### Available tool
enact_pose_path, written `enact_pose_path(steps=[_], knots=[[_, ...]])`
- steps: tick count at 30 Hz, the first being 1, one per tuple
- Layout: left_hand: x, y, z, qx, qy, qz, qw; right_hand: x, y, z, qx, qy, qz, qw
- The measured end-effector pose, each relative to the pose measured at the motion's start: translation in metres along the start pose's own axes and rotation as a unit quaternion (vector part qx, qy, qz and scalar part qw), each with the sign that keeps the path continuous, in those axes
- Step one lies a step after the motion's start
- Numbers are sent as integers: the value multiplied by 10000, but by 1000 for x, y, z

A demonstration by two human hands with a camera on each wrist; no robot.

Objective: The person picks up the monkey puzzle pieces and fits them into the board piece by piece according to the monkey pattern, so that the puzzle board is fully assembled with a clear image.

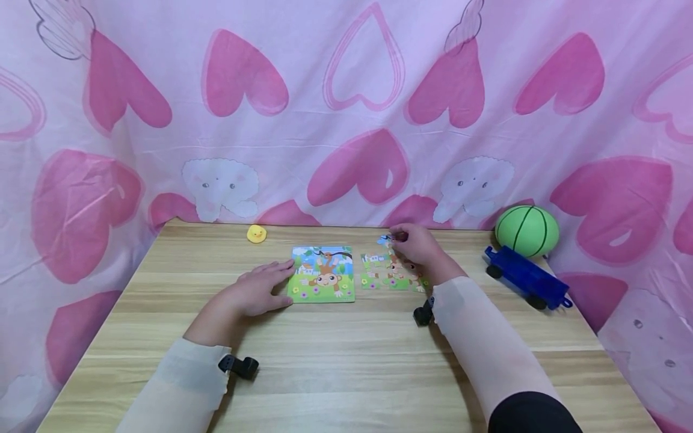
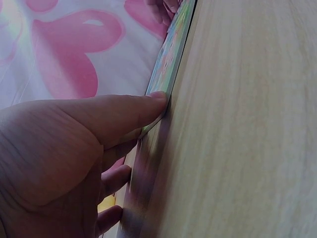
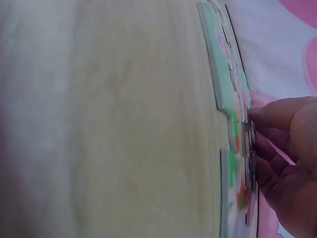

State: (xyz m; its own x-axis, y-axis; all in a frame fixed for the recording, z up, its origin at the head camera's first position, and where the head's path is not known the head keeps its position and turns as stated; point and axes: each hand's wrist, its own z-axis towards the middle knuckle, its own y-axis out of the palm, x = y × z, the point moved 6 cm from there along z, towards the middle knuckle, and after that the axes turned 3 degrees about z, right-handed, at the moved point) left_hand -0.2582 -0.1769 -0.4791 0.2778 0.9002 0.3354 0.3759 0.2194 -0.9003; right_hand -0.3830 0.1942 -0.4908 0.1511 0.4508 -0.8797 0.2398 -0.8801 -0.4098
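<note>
A square monkey picture puzzle (image 1: 325, 288) lies flat near the middle of the wooden table. My left hand (image 1: 262, 288) rests at its left side with fingers stretched out. In the left wrist view the thumb (image 2: 143, 106) touches the puzzle's corner. To the right, several loose jigsaw pieces (image 1: 373, 273) lie loosely grouped, showing parts of a similar monkey picture. My right hand (image 1: 419, 246) is over the far side of this group, its thumb and fingers pinching a jigsaw piece (image 3: 252, 134) that they largely hide.
A small yellow duck (image 1: 257, 234) sits behind the left hand. At the right edge of the wooden table (image 1: 335, 373) are a green ball (image 1: 527, 230) and a blue toy wagon (image 1: 525, 278). A pink heart-patterned cloth (image 1: 271, 150) hangs behind the table and along its sides.
</note>
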Motion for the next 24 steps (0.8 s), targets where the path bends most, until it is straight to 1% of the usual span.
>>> enact_pose_path(steps=[3,5,10,13,17,20,24], knots=[[0,0,0,-3,-2,9,10000,-5,-1,2,122,-149,-496,9986],[0,0,0,0,6,13,10000,-8,-1,3,196,-259,-852,9958],[0,0,1,7,19,6,10000,-14,-2,5,221,-378,-1366,9897],[0,-1,1,1,10,-19,10000,-15,-2,6,205,-431,-1535,9870],[0,-1,1,-1,10,-10,10000,-18,-3,8,274,-649,-1804,9811],[0,0,0,-16,9,-9,10000,-19,-4,8,313,-756,-1883,9787],[1,-1,-1,-9,82,-13,10000,-19,-2,6,282,-665,-1782,9813]])
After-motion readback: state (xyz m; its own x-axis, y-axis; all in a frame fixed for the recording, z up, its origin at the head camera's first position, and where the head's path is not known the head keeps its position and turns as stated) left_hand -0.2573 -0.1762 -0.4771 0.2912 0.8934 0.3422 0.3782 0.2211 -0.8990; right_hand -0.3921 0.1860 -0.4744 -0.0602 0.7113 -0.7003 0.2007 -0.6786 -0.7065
